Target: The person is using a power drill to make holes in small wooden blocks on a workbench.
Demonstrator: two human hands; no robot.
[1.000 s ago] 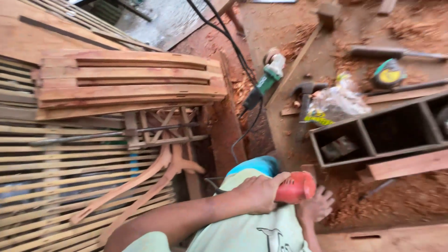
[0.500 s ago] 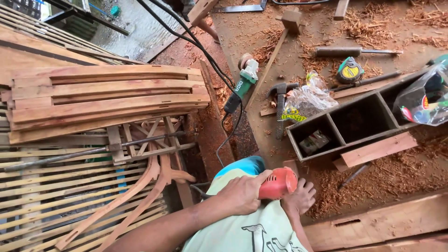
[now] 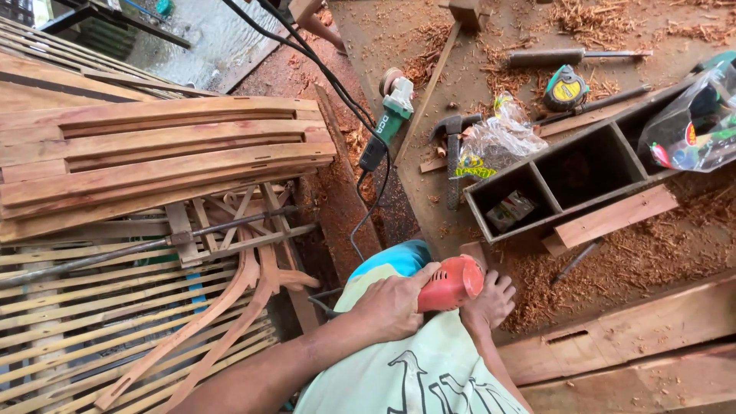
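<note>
The left hand (image 3: 395,307) wraps over the red power tool (image 3: 451,283); the right hand (image 3: 491,300) cups its underside. It looks rigid, smooth-cased and fairly heavy, so this two-handed body grip suits it.

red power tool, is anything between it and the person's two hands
Nothing visible. The left hand lies over the red power tool from its near side, and the right hand touches it from below, both directly on its body, close against the pale green shirt.

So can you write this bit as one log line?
left hand: gripping red power tool | right hand: touching tool | workbench: wood shavings
</note>
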